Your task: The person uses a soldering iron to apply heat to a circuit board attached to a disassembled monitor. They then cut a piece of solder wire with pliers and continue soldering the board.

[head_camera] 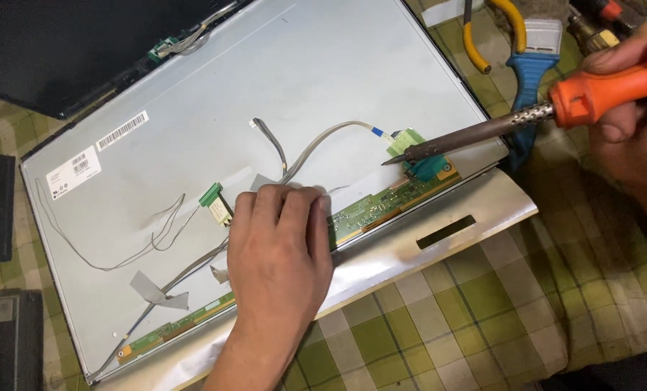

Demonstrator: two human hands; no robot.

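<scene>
Head view looked down on a grey panel (pixel 280 80) lying back-up on a green checked cloth (pixel 439 318). The left hand (pixel 280 250) rested palm-down on the panel's lower middle, fingers curled together with their tips pressed at the edge of a long green board (pixel 381 203) that ran along the panel's near side. I could not tell whether those fingers pinched anything beneath them. The right hand (pixel 635 87), at the upper right, was closed around the orange handle of a soldering iron (pixel 475 134). The iron slanted down to the left, its dark tip over a small green connector (pixel 417 156) at the right end of the board, just beside or touching it; contact could not be judged for sure. A flat grey cable (pixel 323 141) curved from that connector toward the left hand's fingertips. Thin wires (pixel 120 253) looped across the left part of the panel, and tape strips (pixel 157 289) held some of them down. A silvery sheet (pixel 446 232) with a slot in it lay folded out below the board. Beyond the panel's right edge lay yellow-handled pliers (pixel 482 36) and a blue-handled brush (pixel 530 65). A black cover (pixel 55 51) sat at the upper left.
</scene>
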